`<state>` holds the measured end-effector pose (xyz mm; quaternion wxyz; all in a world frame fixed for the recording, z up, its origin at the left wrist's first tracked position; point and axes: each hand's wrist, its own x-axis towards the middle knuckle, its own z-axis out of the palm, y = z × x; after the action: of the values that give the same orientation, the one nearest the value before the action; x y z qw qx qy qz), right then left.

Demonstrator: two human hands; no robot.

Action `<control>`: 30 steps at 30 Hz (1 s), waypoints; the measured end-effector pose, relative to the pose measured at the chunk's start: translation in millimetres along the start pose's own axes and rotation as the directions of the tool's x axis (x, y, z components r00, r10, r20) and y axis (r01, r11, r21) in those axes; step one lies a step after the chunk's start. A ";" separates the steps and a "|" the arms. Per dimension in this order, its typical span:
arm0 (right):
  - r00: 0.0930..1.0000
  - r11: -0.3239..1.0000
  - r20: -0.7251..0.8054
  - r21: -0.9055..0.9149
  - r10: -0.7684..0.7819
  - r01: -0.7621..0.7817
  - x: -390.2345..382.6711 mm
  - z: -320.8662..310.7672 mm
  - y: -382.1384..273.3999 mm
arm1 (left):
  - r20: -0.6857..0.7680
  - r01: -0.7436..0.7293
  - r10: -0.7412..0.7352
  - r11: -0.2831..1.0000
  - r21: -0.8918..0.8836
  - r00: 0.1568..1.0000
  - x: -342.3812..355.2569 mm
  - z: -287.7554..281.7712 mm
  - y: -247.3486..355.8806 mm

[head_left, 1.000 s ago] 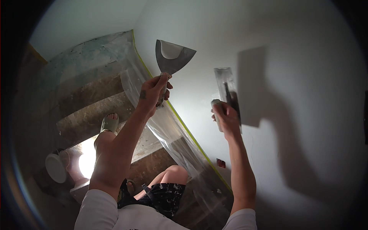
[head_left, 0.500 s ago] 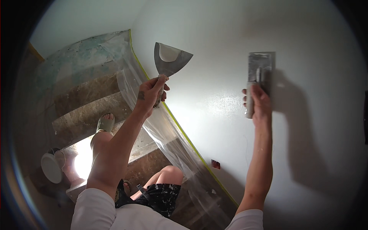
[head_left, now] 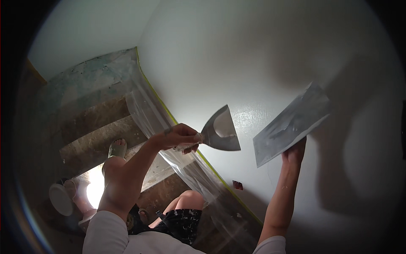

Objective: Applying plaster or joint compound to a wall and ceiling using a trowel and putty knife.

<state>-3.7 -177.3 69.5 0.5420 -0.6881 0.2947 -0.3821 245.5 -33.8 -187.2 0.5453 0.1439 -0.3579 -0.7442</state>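
My left hand [head_left: 182, 137] is closed round the handle of a wide putty knife [head_left: 218, 137], its blade pointing right with a whitish patch of filler [head_left: 224, 127] on it. Facing it, a rectangular plastering trowel [head_left: 289, 122] is tilted so that its flat underside shows, smeared with thin wet filler. Beneath the trowel, my right hand [head_left: 294, 151] holds it from behind; the plate hides its handle and most of my fingers. A short gap separates the two blades. Behind them stands a smooth white wall [head_left: 203, 84] with a shiny wet patch [head_left: 247, 116].
Clear plastic sheeting [head_left: 141, 108], edged with yellow-green tape [head_left: 158, 98], runs down the wall's left side over brown stone steps [head_left: 95, 131]. A bright work lamp [head_left: 95, 190] glows at lower left beside a round white object [head_left: 61, 200]. A small dark red piece [head_left: 237, 185] is on the wall.
The trowel has come off the wall and been turned, underside showing. My left hand has moved right and down, swinging the putty knife from pointing up to pointing right, close to the trowel.
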 end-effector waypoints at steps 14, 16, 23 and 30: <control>0.758 0.756 -0.007 -0.065 0.652 -0.651 -50.6 44.6 153.5 | -0.543 -0.475 0.277 0.839 -0.265 0.793 -20.6 -11.0 10.0; 0.717 0.588 0.439 0.410 0.542 -0.697 -47.4 66.3 165.3 | -0.678 -0.581 0.300 0.781 -0.230 0.671 -22.3 -22.8 20.3; 0.687 0.665 0.108 -0.397 0.718 -0.632 -6.7 125.1 296.4 | -0.743 -0.604 0.292 0.775 -0.185 0.602 -24.4 -28.9 25.2; 0.634 0.508 -0.071 -0.534 0.770 -0.676 24.3 97.5 349.7 | -0.762 -0.597 0.278 0.783 -0.173 0.585 -26.3 -29.5 28.5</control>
<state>94.7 -230.0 -276.8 0.4708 -0.6489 0.5967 0.0360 293.1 -25.1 -192.8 0.8258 0.2007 0.0172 -0.5268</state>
